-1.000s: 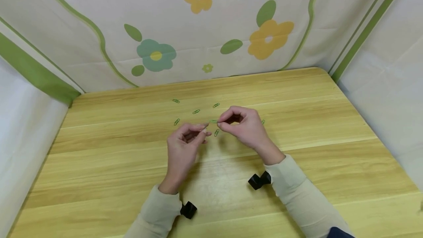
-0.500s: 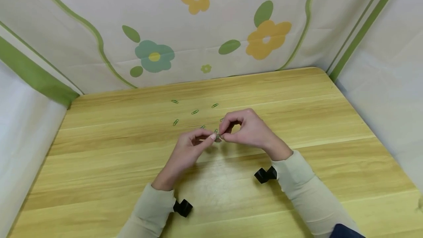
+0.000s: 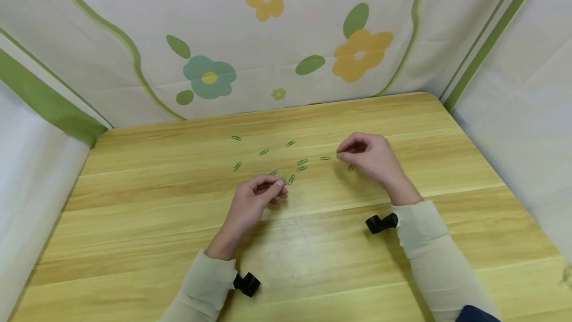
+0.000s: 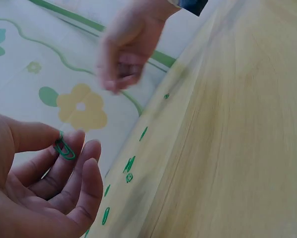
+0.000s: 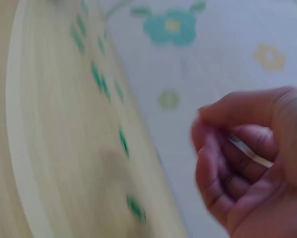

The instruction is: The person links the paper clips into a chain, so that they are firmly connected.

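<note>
The left hand (image 3: 249,201) pinches a green wire paperclip (image 4: 65,149) between thumb and forefinger, its other fingers loosely bent and spread. The right hand (image 3: 377,159), toward half past two from it, hangs above the table with fingers curled, thumb and forefinger tips meeting, nothing to be seen between them.

More slim, double-looped paperclips (image 3: 302,162) lie scattered on the smooth, pale-grained wood-look table (image 3: 134,222). One clip (image 3: 325,158) sits at nine o'clock of the right fingertips, another (image 3: 237,166) at about half past ten of the left hand. At twelve o'clock hangs creased white fabric printed with flat-petalled flowers (image 3: 363,55).

One clip (image 3: 351,167) is partly covered by the right hand; another (image 3: 273,173), by the left fingers. The right wrist view is motion-blurred, and both beige sleeves (image 3: 433,257) run off the bottom edge.
</note>
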`<state>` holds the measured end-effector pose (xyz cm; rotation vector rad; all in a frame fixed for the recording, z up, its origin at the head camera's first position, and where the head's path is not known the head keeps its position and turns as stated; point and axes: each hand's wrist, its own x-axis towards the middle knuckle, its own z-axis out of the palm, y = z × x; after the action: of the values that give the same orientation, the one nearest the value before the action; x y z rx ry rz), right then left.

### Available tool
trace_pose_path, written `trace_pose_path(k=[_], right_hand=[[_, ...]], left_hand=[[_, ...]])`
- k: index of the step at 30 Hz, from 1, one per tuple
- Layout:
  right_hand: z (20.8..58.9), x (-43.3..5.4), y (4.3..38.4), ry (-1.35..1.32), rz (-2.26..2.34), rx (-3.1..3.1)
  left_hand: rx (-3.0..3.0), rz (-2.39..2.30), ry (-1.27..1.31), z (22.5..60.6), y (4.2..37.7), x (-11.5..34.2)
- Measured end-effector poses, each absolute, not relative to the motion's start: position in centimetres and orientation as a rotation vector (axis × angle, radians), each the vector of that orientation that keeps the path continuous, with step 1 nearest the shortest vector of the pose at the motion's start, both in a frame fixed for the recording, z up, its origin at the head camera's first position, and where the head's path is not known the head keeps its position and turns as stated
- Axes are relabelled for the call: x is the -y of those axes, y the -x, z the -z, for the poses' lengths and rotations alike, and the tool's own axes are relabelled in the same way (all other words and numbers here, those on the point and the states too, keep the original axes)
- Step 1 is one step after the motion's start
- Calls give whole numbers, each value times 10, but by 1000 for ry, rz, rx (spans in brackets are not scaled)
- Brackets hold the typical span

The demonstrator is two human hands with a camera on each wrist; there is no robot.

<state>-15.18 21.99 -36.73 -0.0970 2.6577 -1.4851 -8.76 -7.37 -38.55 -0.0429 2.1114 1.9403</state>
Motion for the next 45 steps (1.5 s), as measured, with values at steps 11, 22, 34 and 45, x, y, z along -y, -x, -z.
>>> trace_pose_path(k=[11,22,34,45], right_hand=[[382,-252,156,165,981,-2726],[388,-252,157,261,869,-2736],[381,-195,150,303,1628,-2282],[361,-157,140,344,1931,-2036]], left_hand=[[-2139,-1942,108,386,87,77],[-2166,-1938,152,385,88,76],[-2130,-1986,82,374,87,67],[-2121,-2010,79,372,89,62]])
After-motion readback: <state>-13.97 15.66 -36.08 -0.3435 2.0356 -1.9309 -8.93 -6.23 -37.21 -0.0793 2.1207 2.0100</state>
